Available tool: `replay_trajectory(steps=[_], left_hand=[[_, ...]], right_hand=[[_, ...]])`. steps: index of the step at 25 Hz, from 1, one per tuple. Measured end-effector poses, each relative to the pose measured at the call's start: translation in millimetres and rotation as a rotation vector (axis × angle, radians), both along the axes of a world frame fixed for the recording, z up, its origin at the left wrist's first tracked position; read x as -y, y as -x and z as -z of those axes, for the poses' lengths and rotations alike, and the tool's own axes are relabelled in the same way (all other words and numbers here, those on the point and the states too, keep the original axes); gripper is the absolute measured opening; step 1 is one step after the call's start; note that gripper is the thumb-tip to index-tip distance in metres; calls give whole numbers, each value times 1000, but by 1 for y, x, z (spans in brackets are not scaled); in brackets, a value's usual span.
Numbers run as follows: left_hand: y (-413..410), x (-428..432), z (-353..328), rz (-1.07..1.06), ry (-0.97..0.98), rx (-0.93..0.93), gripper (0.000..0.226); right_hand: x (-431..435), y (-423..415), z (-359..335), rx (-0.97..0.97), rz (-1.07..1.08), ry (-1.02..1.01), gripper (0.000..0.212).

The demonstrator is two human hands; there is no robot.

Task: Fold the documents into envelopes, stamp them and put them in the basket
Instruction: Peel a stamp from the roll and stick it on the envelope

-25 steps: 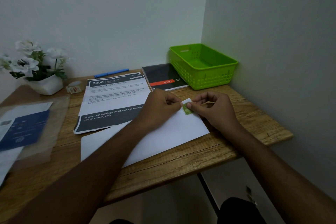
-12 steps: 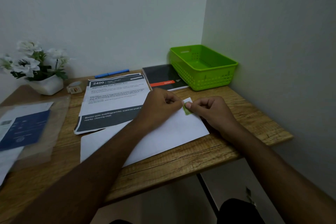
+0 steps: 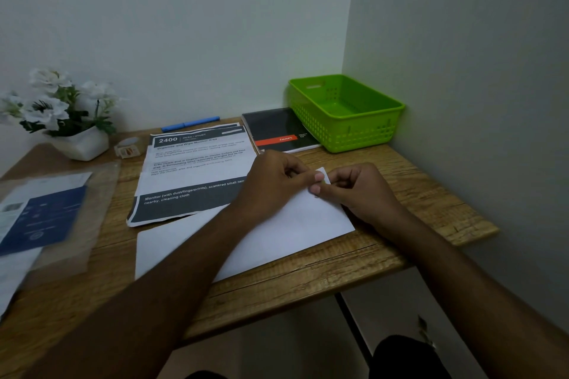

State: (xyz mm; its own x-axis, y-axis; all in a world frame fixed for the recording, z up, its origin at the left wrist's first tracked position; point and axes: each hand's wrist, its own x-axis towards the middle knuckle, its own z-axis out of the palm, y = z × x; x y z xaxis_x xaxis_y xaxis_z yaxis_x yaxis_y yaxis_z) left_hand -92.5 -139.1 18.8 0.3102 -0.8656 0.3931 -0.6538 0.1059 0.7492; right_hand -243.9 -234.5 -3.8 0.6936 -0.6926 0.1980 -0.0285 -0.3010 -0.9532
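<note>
Two hands meet at one corner. The left hand (image 3: 277,184) and right hand (image 3: 361,194), each with fingers curled, close thumb and fingertip on a small green stamp (image 3: 324,183). Only a sliver of it shows between them, so whether it already lies flat or is merely pinched cannot be told.

The stamp sits on the far right corner of the white envelope (image 3: 292,224). The envelope lies flat on the wooden table (image 3: 400,181), its long axis running from near left to far right, so the gripped corner is its far end.

Beyond that corner and to the right stands the green basket (image 3: 354,135) in the angle of the walls, apart from the envelope, with bare wood between them. It appears to hold nothing. The right hand is the nearer to it, which probably makes it the natural carrier once the stamp is pressed home.

Left of the grip, the printed documents (image 3: 197,163) lie partly under the left forearm and overlap the envelope's far edge. A black notebook (image 3: 271,129) is tucked against the basket's left side.
</note>
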Motion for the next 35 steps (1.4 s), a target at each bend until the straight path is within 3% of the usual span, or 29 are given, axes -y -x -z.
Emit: replay_trajectory(steps=[5, 15, 23, 35], left_hand=[[-2, 2, 0, -39, -17, 148, 18], [-3, -1, -5, -69, -22, 260, 20], [-3, -2, -6, -18, -1, 211, 8], [-8, -9, -11, 53, -65, 30, 35]], right_hand=[[0, 1, -1, -6, -31, 13, 9], [1, 3, -5, -31, -114, -134, 18], [-2, 1, -3, -42, -32, -77, 22], [-2, 2, -6, -29, -51, -181, 14]])
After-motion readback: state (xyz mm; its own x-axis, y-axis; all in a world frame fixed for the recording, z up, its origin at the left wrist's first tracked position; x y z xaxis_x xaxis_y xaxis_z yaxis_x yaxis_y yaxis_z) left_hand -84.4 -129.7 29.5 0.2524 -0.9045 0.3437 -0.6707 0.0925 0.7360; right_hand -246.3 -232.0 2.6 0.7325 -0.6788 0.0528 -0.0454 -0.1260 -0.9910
